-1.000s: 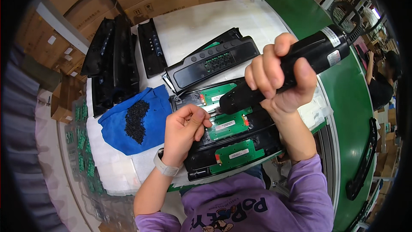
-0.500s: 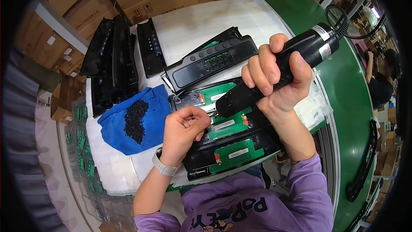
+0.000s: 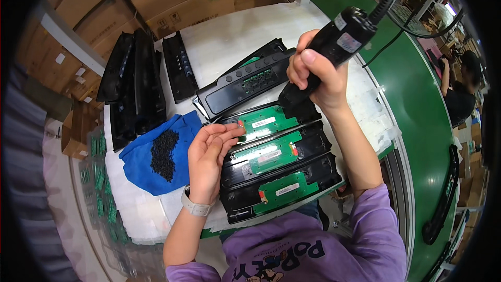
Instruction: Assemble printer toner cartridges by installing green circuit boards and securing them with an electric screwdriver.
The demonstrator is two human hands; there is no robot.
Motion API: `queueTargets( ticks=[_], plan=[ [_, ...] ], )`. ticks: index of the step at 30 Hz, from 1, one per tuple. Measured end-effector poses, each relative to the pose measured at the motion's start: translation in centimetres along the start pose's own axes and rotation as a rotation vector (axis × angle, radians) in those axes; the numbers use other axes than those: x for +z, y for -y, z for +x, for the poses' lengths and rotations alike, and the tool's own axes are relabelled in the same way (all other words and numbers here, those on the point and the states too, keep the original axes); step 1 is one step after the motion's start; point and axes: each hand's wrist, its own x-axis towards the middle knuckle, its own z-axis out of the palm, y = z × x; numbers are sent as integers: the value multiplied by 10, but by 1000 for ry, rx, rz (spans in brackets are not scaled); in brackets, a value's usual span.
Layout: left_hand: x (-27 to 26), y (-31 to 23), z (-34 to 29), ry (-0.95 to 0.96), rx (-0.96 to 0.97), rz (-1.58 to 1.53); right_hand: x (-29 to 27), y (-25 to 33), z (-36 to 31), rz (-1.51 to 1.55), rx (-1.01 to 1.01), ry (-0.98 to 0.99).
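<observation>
Black power screwdriver (image 3: 340,37) fills our right hand (image 3: 324,75), fingers wrapped round it, nose near the right end of the upper circuit board (image 3: 269,120). Our left hand (image 3: 207,154), fingers close together, is at that board's left end; whether it pinches anything, we cannot tell.

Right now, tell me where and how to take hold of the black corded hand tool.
Wrap the hand tool's thick barrel, coming from the person's right, as the right hand does. The tool leans, its tapered nose down to the left and its cord leaving the raised end, so a barrel grip should keep fingers clear of both.
</observation>
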Motion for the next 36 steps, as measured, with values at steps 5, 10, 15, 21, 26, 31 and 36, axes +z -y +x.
queueTargets(
  ticks=[5, 10, 15, 21, 26, 31, 36],
  plan=[
    [0, -2, -1, 0, -48, -55, 3, -3, 0, -44, 27, -9],
    [3, -4, -2, -1, -60, -4, 8, -5, 1, -73, 55, 20],
    [4, -8, -4, 32, -126, 98, 15, -7, 3, -149, 92, 74],
    [-1, -6, -3, 137, -131, -13, 17, -5, 1, -225, 64, 93],
    [5, -4, -3, 93, -61, -30, 19, 0, -8, -98, 40, 64],
    [8, -1, -5, 95, -44, 69, 18, 20, -15, 552, -71, 110],
    [5, 1, -8, 129, -90, 101, 31, 24, -24, 606, -38, 16]
  ],
)
